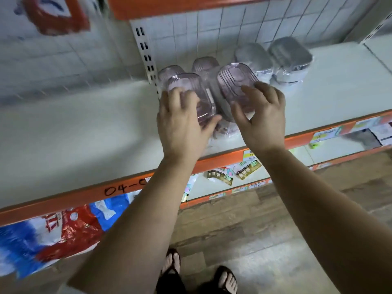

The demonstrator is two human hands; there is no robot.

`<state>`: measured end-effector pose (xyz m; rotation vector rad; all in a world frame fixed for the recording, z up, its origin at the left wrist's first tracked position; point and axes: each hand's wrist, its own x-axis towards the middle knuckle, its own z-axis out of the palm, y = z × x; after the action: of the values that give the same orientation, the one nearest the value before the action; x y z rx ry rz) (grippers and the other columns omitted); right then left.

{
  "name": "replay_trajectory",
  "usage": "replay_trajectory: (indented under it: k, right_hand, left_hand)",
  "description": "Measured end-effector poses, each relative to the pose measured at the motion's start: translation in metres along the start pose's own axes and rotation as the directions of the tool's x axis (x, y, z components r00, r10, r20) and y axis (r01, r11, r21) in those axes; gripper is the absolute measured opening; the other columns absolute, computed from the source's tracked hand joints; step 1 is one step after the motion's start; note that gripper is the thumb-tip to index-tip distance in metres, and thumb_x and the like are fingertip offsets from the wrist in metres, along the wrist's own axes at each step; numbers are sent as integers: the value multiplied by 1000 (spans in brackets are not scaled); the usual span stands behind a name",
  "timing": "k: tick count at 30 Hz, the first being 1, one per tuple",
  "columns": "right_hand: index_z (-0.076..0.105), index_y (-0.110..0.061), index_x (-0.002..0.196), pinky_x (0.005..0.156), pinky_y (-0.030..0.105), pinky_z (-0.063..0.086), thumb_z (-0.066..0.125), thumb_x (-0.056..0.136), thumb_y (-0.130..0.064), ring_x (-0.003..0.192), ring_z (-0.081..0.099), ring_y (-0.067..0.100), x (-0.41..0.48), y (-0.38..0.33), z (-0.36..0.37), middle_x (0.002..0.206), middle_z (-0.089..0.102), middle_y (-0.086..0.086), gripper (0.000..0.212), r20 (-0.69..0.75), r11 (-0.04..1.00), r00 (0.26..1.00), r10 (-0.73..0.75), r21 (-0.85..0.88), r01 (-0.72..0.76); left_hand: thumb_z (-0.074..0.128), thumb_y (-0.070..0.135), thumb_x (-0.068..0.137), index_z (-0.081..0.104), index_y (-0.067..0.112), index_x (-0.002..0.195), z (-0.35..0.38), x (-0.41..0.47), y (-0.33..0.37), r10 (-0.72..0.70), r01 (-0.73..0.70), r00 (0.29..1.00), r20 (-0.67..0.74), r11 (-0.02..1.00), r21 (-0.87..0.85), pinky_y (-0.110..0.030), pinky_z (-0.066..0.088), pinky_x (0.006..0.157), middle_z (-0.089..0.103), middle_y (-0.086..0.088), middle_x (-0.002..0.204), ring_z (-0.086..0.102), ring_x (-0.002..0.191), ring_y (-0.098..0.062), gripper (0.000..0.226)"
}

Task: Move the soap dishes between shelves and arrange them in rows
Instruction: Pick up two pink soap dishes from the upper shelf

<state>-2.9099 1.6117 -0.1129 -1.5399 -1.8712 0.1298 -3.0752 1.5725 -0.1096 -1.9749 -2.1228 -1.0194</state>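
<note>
Each hand held a soap dish at the shelf [84, 128].
Left hand [182, 128] curled round the left dish [186, 88], right hand [263, 122] round the right dish [233, 81]; likely light, stiff and slick, best held by the sides.

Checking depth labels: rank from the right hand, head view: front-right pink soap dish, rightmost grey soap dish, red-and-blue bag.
1. Front-right pink soap dish, under the right hand fingers.
2. Rightmost grey soap dish, at the back, further right.
3. Red-and-blue bag, lower down, far left.

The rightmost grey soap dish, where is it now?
Head view: the rightmost grey soap dish stands at the back of the shelf, right of centre, beside another grey dish on its left.
</note>
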Motion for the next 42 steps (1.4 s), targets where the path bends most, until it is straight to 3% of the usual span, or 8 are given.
replay_trajectory:
  k: [5,9,12,23,31,35,38,42]
  right_hand:
    - [62,-9,116,102,46,41,62,83,-48,118,51,39,12,13,13,129,54,18,52,81,994,997,12,105,-21]
    - [62,-7,102,91,32,35,67,80,-41,102,54,39,6,14,12,116,58,14,41,-2,985,999,53,164,-51]
    - [61,-8,100,90,32,34,71,80,-35,101,54,38,-14,11,-3,111,59,14,35,-28,982,999,35,185,-29]
    - [62,-6,103,92,37,37,72,79,-31,103,54,38,-88,-30,-120,114,59,15,36,34,967,999,-1,256,-7]
    - [60,-7,106,95,25,30,75,80,-25,113,48,31,-116,-80,-205,124,53,12,35,-6,933,1000,-10,361,12]
    - [59,-7,108,102,34,37,73,81,-24,118,46,30,-110,-106,-232,127,51,13,35,-51,887,998,-36,458,55]
    - [58,-11,111,94,50,47,72,83,-27,118,47,29,-94,-123,-243,128,49,10,35,-107,850,992,-71,515,117]
    - [60,-7,109,98,45,42,72,82,-23,116,47,24,-64,-148,-247,122,54,14,34,-161,846,975,-156,488,216]
  left_hand:
    - [73,38,77,63,5,89,-1,-8,-2,-2,-7,994,-111,997,-78,-41,48,84,60,-15,105,60,98,-35,36]
    - [74,36,79,63,1,89,-16,-26,-2,14,-26,987,-160,997,-69,-40,47,86,60,-17,106,60,100,-35,38]
    - [76,32,78,62,-1,89,-31,-42,5,22,-32,984,-175,998,-57,-40,47,86,60,-19,106,60,100,-35,37]
    - [75,32,81,63,-2,89,-132,-116,68,-19,11,991,-132,998,-56,-46,49,90,60,-21,109,60,104,-38,36]
    - [72,32,83,66,-3,93,-224,-155,113,80,-87,980,-184,996,-32,-52,48,98,60,-22,116,57,116,-41,37]
    - [72,33,82,65,-3,96,-267,-144,118,88,-91,967,-239,996,-2,-52,50,95,59,-23,119,57,116,-40,40]
    - [70,36,81,63,-2,98,-290,-130,111,79,-77,957,-280,997,20,-51,49,96,58,-23,121,55,119,-40,42]
    - [70,37,80,62,0,99,-313,-108,95,24,-8,941,-337,999,48,-43,48,97,58,-21,122,54,120,-34,42]
